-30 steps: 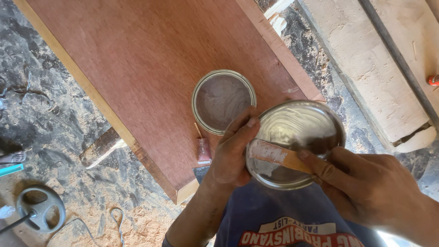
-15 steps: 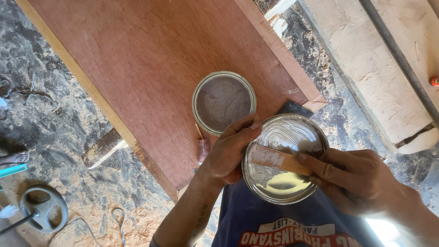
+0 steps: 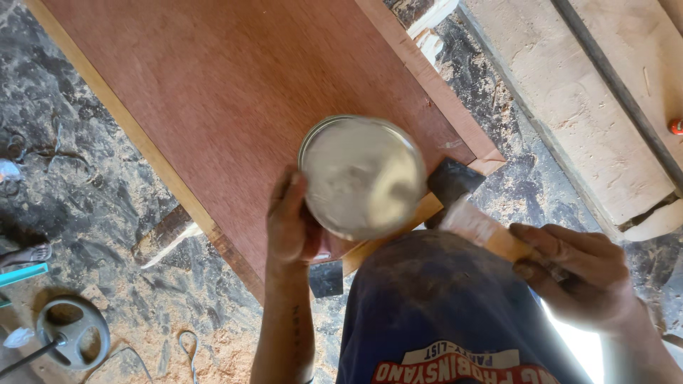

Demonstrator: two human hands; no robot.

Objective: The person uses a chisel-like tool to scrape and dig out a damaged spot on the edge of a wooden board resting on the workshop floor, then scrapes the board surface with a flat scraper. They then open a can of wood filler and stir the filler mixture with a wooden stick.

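**A:** ok what's taking up most of the shot?

**B:** a big reddish-brown plywood sheet (image 3: 235, 107) with a pale edge, lying flat over a sawdusty floor (image 3: 92, 213). A light timber plank (image 3: 583, 107) is sitting off to the right.

**A:** and the can?

**B:** a round metal tin (image 3: 363, 178), blurry, showing a silvery-white face. It's hovering over the sheet's near corner. The left hand (image 3: 288, 220) is gripping it by the side, fingers wrapped round it.

**A:** other hand?

**B:** the right hand (image 3: 583, 277) is clamping a wooden-handled paintbrush (image 3: 469, 213), dark bristles pointing at the tin, just beside it.
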